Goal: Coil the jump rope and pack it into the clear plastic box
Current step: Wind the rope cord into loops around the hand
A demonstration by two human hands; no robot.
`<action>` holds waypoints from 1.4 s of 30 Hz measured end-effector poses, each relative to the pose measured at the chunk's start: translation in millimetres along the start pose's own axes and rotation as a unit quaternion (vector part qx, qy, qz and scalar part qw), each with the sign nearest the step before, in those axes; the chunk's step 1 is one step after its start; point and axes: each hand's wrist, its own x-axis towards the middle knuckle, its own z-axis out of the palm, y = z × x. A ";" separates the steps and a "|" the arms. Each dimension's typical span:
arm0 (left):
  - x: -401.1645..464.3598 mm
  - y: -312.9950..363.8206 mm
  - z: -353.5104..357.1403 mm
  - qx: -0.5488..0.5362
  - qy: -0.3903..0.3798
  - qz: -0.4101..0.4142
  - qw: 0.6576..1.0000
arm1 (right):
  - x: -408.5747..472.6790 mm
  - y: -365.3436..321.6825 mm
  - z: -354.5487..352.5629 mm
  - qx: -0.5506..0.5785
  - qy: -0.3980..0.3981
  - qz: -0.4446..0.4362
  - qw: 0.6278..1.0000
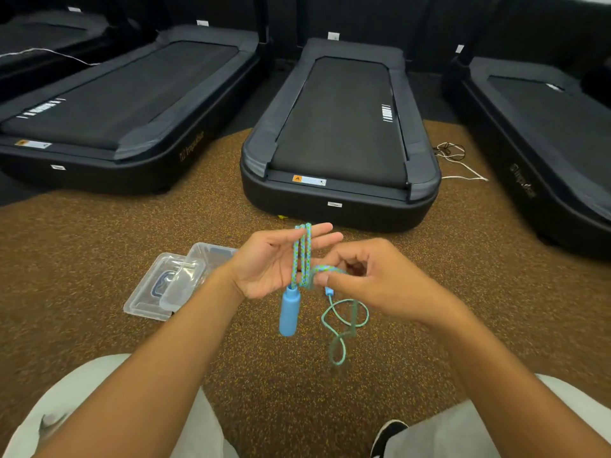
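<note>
The jump rope (301, 256) is blue-green braided cord with blue handles. My left hand (271, 262) is held palm up with fingers spread, and the rope is looped over them in two strands. One blue handle (290, 310) hangs below that palm. My right hand (370, 279) pinches the rope just right of the left palm. A second, smaller blue handle end (328, 290) and a loose loop of rope (344, 328) dangle beneath it. The clear plastic box (211, 256) sits on the floor to the left, with its clear lid (158, 289) lying partly over it.
I sit on speckled brown carpet with my knees in light trousers at the bottom corners. Three black treadmills (340, 127) stand ahead, the middle one closest. Thin white and black cords (456, 160) lie on the floor at the right.
</note>
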 end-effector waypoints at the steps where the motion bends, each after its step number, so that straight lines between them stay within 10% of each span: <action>1: 0.6 -1.6 2.0 -0.008 -0.003 -0.003 1.000 | 1.1 0.1 -2.4 0.002 0.009 -0.001 1.000; 19: -0.2 -22.9 18.0 0.057 -0.105 -0.102 0.988 | 9.7 33.5 -25.8 -0.015 0.076 0.021 0.997; 42: 2.9 -26.3 26.0 0.081 -0.047 -0.077 0.993 | 18.3 67.0 -27.5 0.077 0.051 0.026 0.995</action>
